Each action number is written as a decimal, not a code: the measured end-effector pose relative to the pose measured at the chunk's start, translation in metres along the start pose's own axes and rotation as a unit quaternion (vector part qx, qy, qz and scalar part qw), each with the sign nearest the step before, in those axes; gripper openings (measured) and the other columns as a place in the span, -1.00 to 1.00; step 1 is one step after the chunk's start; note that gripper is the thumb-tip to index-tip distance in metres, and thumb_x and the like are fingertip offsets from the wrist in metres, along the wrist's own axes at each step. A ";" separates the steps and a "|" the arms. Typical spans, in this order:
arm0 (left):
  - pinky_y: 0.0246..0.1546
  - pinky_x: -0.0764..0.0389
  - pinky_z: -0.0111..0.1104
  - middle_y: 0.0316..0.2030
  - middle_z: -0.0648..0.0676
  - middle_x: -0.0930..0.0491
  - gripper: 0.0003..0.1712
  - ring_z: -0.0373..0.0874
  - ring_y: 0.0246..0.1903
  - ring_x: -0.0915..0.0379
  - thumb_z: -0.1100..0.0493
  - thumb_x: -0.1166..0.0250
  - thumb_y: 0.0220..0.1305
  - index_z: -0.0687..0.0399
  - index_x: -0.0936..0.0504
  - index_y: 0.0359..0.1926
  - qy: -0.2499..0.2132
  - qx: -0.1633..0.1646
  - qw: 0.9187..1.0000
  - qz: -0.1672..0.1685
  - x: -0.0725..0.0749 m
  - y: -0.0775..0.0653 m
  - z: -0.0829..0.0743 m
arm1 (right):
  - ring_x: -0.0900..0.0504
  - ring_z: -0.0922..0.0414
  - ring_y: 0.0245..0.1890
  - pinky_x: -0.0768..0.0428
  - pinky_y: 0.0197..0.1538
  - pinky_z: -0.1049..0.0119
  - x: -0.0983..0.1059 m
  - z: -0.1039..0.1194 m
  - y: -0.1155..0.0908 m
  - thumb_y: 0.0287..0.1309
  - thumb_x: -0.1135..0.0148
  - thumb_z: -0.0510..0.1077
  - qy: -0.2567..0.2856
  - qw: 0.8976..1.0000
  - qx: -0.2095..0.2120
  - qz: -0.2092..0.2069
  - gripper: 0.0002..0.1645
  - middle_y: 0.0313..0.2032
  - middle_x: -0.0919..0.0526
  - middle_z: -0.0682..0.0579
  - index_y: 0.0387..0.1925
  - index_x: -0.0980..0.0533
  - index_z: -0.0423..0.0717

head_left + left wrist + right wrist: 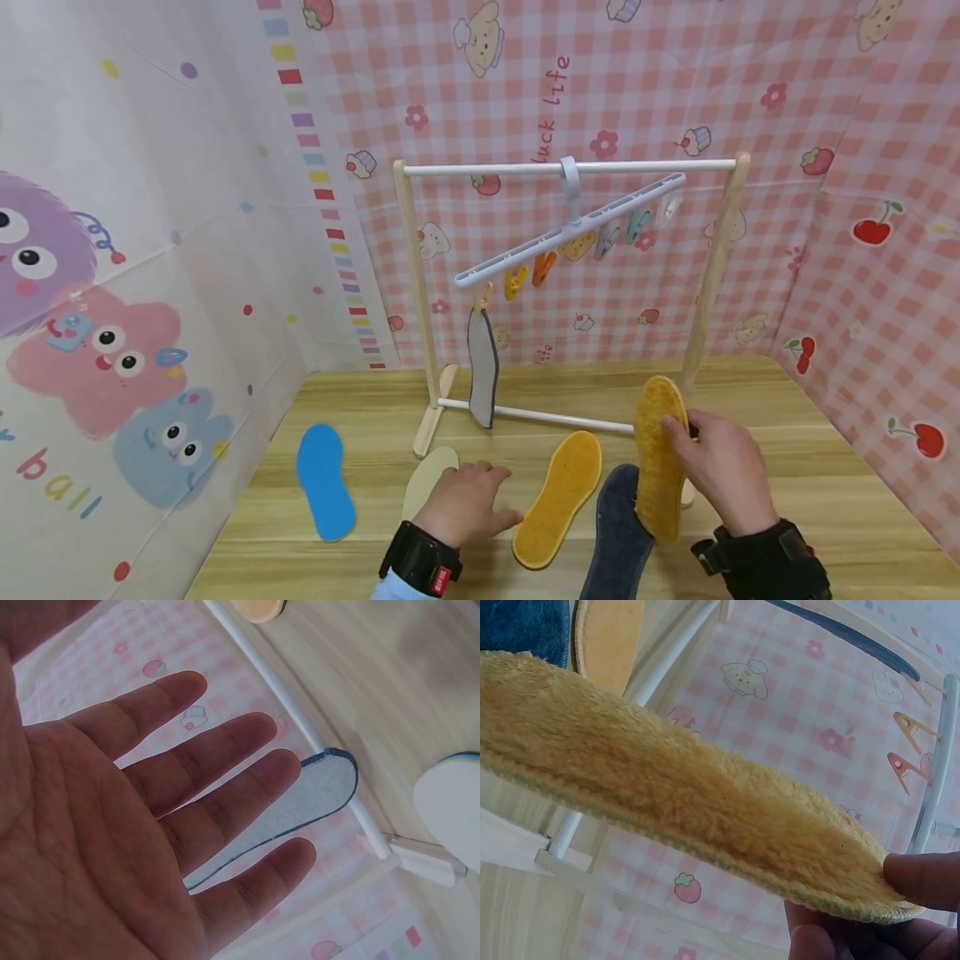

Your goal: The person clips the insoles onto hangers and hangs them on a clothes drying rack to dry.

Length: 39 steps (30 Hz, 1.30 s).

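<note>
My right hand (723, 467) pinches a fuzzy mustard-yellow insole (660, 458) by its edge, thumb on the pile side in the right wrist view. The insole stands roughly upright, its lower end over a dark blue-grey insole (618, 533) on the table. Just left lies a flat orange-yellow insole (558, 500). My left hand (468, 504) hovers with spread fingers above a cream insole (431, 479), partly hiding it; its palm is bare in the left wrist view. A grey, dark-edged insole (483, 367) hangs from a clip at the hanger's left end.
A wooden rack with a white top rod (487, 169) carries a tilted light-grey hanger (525, 250). Several coloured clips hang along it, including a yellow clip (515, 283) and an orange clip (543, 268). A blue insole (325, 483) lies at the left on the wooden table (262, 533).
</note>
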<state>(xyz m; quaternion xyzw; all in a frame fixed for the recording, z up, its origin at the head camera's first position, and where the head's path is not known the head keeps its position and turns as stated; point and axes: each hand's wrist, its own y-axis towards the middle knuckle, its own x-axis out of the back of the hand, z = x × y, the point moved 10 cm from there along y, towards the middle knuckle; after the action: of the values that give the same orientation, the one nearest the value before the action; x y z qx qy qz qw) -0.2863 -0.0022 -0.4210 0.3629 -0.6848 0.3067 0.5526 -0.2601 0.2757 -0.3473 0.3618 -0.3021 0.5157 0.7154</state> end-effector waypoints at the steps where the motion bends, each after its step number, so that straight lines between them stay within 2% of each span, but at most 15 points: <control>1: -0.10 -0.51 -0.01 -0.01 0.13 -0.64 -0.33 0.07 -0.05 -0.57 -0.25 -0.39 0.13 0.05 -0.62 0.15 0.001 0.000 1.000 -0.001 0.001 0.001 0.000 | -0.61 -0.02 -0.46 -0.48 -0.45 0.14 0.000 0.001 0.000 0.43 -0.10 0.04 -0.001 1.000 -0.001 -0.001 -0.52 -0.39 -0.70 -0.17 -0.20 -0.63 -0.36; 7: -0.06 -0.50 0.00 0.02 0.14 -0.63 -0.33 0.07 -0.03 -0.56 -0.23 -0.39 0.14 0.05 -0.61 0.16 0.002 0.000 1.000 -0.001 0.009 0.008 -0.001 | -0.50 0.04 -0.53 -0.40 -0.50 0.21 -0.004 0.002 0.001 0.41 -0.11 0.02 0.005 1.000 -0.011 -0.001 -0.55 -0.47 -0.65 -0.10 -0.22 -0.62 -0.34; 13: -0.01 -0.50 0.01 0.03 0.15 -0.62 -0.33 0.07 0.00 -0.55 -0.23 -0.38 0.16 0.06 -0.60 0.18 0.006 -0.005 1.000 0.003 0.018 0.015 -0.004 | -0.53 0.02 -0.50 -0.43 -0.48 0.20 -0.010 0.007 0.002 0.42 -0.11 0.02 0.015 1.000 -0.010 0.004 -0.54 -0.42 -0.67 -0.15 -0.15 -0.61 -0.37; 17: 0.00 -0.50 0.00 0.06 0.14 -0.61 -0.32 0.07 0.02 -0.54 -0.25 -0.36 0.17 0.05 -0.59 0.19 0.019 -0.005 1.000 -0.001 0.026 0.019 -0.005 | -0.43 0.06 -0.57 -0.34 -0.50 0.23 -0.012 0.013 0.002 0.42 -0.11 0.00 0.011 1.000 0.005 -0.001 -0.59 -0.57 -0.53 -0.01 -0.27 -0.60 -0.31; 21: 0.02 -0.50 0.01 0.08 0.14 -0.61 -0.32 0.07 0.05 -0.54 -0.24 -0.36 0.18 0.06 -0.58 0.20 0.025 -0.010 1.000 -0.010 0.035 0.025 -0.005 | -0.39 0.07 -0.60 -0.31 -0.51 0.24 -0.015 0.019 0.003 0.41 -0.13 -0.01 0.004 1.000 0.013 -0.004 -0.62 -0.63 -0.43 0.03 -0.33 -0.59 -0.27; 28: 0.06 -0.50 -0.02 0.07 0.15 -0.62 -0.33 0.07 0.03 -0.55 -0.22 -0.36 0.20 0.08 -0.58 0.20 0.024 -0.015 0.999 -0.024 0.050 0.034 -0.005 | -0.37 0.07 -0.63 -0.29 -0.52 0.25 -0.016 0.029 0.004 0.39 -0.15 -0.03 0.010 1.000 0.018 -0.006 -0.65 -0.64 -0.41 0.01 -0.30 -0.58 -0.28; 32: 0.03 -0.53 -0.07 0.05 0.18 -0.62 -0.32 0.08 0.01 -0.56 -0.22 -0.36 0.21 0.10 -0.58 0.21 0.026 -0.013 0.999 -0.032 0.061 0.037 -0.001 | -0.39 0.07 -0.62 -0.31 -0.53 0.25 -0.016 0.033 0.005 0.40 -0.15 -0.03 0.016 1.000 0.023 -0.008 -0.64 -0.61 -0.48 0.00 -0.27 -0.58 -0.29; 39: -0.03 -0.56 -0.02 0.03 0.18 -0.63 -0.32 0.07 -0.01 -0.57 -0.20 -0.35 0.23 0.13 -0.57 0.22 0.029 -0.003 0.999 -0.030 0.081 0.045 0.008 | -0.41 0.07 -0.60 -0.35 -0.51 0.24 -0.017 0.040 0.006 0.39 -0.17 -0.03 0.018 0.999 0.029 -0.013 -0.64 -0.58 -0.52 -0.02 -0.27 -0.59 -0.31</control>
<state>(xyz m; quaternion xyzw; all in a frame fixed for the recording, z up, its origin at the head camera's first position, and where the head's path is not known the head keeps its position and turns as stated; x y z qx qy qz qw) -0.3380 0.0031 -0.3440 0.3722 -0.6581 0.2983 0.5826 -0.2727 0.2348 -0.3372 0.3770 -0.2692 0.5212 0.7168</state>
